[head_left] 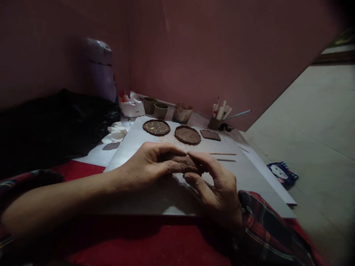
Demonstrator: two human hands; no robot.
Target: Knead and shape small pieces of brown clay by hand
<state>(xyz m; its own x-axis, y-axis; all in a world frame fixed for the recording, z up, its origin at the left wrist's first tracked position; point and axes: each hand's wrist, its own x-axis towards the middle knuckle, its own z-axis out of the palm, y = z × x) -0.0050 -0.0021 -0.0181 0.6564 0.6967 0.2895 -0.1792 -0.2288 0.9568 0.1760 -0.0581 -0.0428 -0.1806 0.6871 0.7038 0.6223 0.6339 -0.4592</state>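
Above the white board, my left hand and my right hand meet around a piece of brown clay. My left thumb lies along its near side, and the fingers curl behind it. On its right end, my right thumb and fingers pinch from below and above. Much of the clay is covered by my fingers, so its full shape is hidden. Beyond my hands lie a round clay disc with yellow specks, a plain brown clay disc with a raised rim and a small rectangular clay slab.
Two thin sticks lie beyond my right hand. Two cups, a stained container and a holder with tools stand along the wall. Crumpled tissue and black plastic are at the left.
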